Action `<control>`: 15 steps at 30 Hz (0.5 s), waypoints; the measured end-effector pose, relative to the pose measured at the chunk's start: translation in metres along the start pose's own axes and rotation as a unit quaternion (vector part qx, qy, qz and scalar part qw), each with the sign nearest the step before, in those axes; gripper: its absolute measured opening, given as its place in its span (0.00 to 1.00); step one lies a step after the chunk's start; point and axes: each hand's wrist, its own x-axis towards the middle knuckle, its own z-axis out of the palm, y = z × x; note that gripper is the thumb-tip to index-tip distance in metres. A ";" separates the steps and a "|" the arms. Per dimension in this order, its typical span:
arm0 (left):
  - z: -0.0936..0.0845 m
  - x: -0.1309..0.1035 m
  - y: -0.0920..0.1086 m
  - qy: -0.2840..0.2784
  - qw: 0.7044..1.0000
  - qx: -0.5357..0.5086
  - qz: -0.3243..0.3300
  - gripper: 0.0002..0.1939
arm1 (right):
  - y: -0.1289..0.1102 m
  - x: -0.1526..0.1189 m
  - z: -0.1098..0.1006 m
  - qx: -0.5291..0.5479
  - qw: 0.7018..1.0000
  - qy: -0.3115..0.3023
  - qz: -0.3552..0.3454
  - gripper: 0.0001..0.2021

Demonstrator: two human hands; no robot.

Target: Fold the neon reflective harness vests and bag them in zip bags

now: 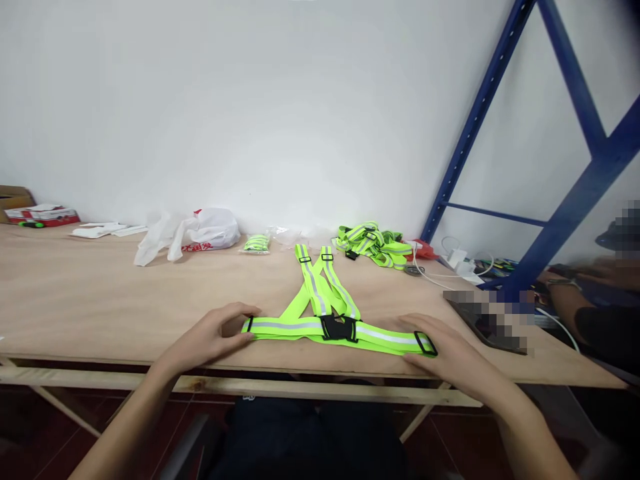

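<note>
A neon-yellow reflective vest made of elastic straps with silver stripes lies spread on the table. Its black side-release buckle is fastened at the middle of the waist strap, and two shoulder straps cross toward the back. My left hand rests at the strap's left end, thumb and fingers apart around the black slider there. At the opposite end, my right hand curves around the other slider, its fingertips above the strap and thumb below. Neither hand visibly pinches the strap.
Behind lie a pile of similar vests, a small packed bag and a white plastic bag. A blue metal rack, white cables and a blurred dark flat object are on the right, where another person's arm shows.
</note>
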 end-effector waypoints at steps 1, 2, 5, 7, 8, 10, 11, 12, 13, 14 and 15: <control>0.000 0.000 0.000 0.001 1.000 -0.004 -0.005 0.21 | 0.006 -0.003 -0.004 0.026 0.999 -0.018 0.020 0.27; 0.001 0.000 -0.001 0.001 1.000 -0.007 -0.010 0.21 | 0.011 -0.006 -0.008 0.054 0.997 -0.038 0.039 0.27; 0.001 0.000 -0.001 -0.001 1.000 -0.010 -0.018 0.22 | 0.018 -0.009 -0.013 0.145 0.983 -0.071 0.085 0.27; 0.001 0.000 -0.001 0.000 1.000 -0.010 -0.018 0.21 | 0.019 -0.007 -0.012 0.214 0.970 -0.063 0.095 0.28; 0.001 0.000 -0.001 -0.002 1.000 -0.010 -0.018 0.21 | 0.019 -0.006 -0.011 0.249 0.962 -0.050 0.096 0.29; 0.000 0.000 -0.001 -0.006 1.000 -0.008 -0.017 0.21 | 0.019 -0.002 -0.009 0.302 0.948 -0.015 0.099 0.31; 0.000 0.000 -0.001 -0.010 1.000 -0.007 -0.018 0.21 | 0.019 0.000 -0.007 0.318 0.942 0.003 0.104 0.32; 0.000 0.000 0.000 -0.013 1.000 -0.007 -0.019 0.21 | 0.018 0.001 -0.006 0.329 0.938 0.022 0.109 0.33; 0.000 0.000 0.000 -0.016 1.000 -0.009 -0.020 0.21 | 0.018 0.001 -0.006 0.336 0.934 0.038 0.114 0.33; -0.001 0.000 0.001 -0.017 1.000 -0.013 -0.023 0.21 | 0.017 0.001 -0.006 0.342 0.931 0.054 0.118 0.33; -0.001 0.000 0.002 -0.018 0.999 -0.019 -0.026 0.22 | 0.016 0.001 -0.006 0.346 0.928 0.066 0.119 0.34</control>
